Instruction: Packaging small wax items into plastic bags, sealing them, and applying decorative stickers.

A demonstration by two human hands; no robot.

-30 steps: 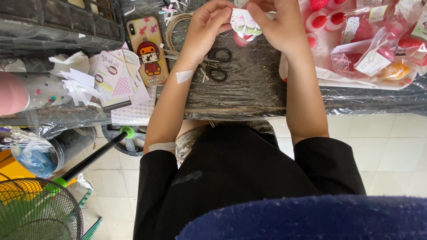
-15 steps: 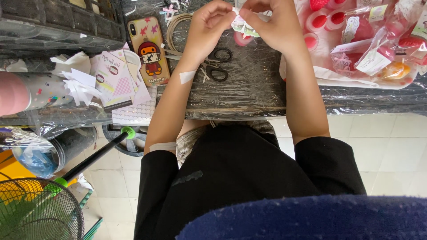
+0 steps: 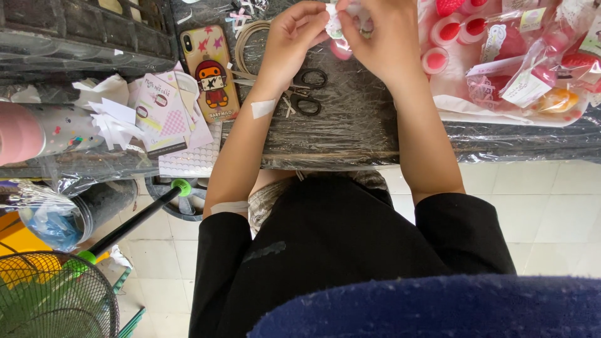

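Left hand [image 3: 294, 34] | right hand [image 3: 382, 37] | I see both pinching one small packet [image 3: 335, 25] between them, above scissors [image 3: 307, 94].

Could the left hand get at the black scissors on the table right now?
Probably yes. The scissors lie uncovered on the plastic-wrapped table, just beside the left wrist. But the left hand and right hand are both pinching a small packet, so it must let go first.
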